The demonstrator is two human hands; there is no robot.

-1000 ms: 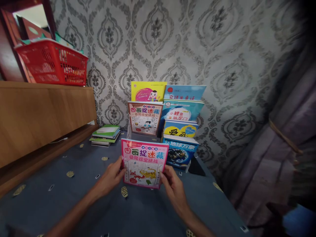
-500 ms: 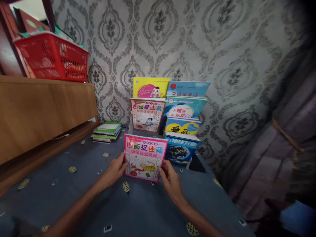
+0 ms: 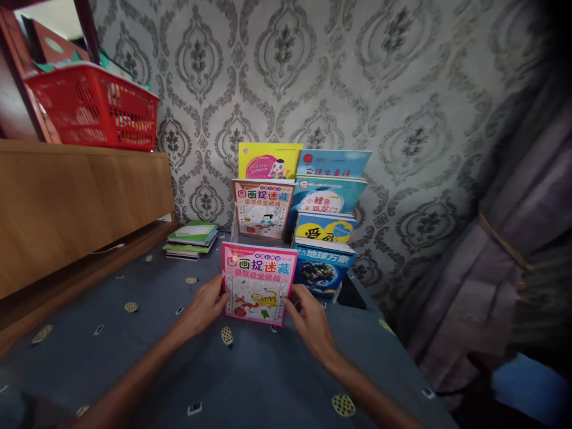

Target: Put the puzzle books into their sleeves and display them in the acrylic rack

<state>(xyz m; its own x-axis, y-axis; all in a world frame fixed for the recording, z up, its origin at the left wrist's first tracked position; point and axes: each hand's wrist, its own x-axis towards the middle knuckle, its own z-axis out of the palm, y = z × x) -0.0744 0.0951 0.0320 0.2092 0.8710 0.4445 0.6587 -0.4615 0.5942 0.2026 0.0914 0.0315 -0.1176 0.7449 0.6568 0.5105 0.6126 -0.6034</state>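
A pink picture book [image 3: 257, 285] with a fox and a tiger on its cover stands nearly upright, front facing me. My left hand [image 3: 206, 307] grips its left edge, thumb on the cover and fingers behind. On the right edge, my right hand [image 3: 310, 319] holds it the same way. Just behind is a brown-bordered book [image 3: 263, 210] of the same series, with a yellow book [image 3: 268, 159] farther back. To their right, a blue Earth book [image 3: 322, 271], a yellow-and-blue book [image 3: 325, 228], a teal book [image 3: 330, 193] and a blue book [image 3: 333, 162] stand in tiers.
A low stack of books [image 3: 191, 239] lies left of the standing ones. A wooden cabinet [image 3: 84, 202] with a red basket [image 3: 96, 107] on top borders the left. Patterned wall [image 3: 196, 119] rises behind; a curtain [image 3: 451, 304] hangs at right. Dark patterned cloth [image 3: 250, 387] covers the surface.
The view has shifted slightly, so the books at right appear a little farther left. Both hands keep their hold on the pink picture book, which has barely moved.
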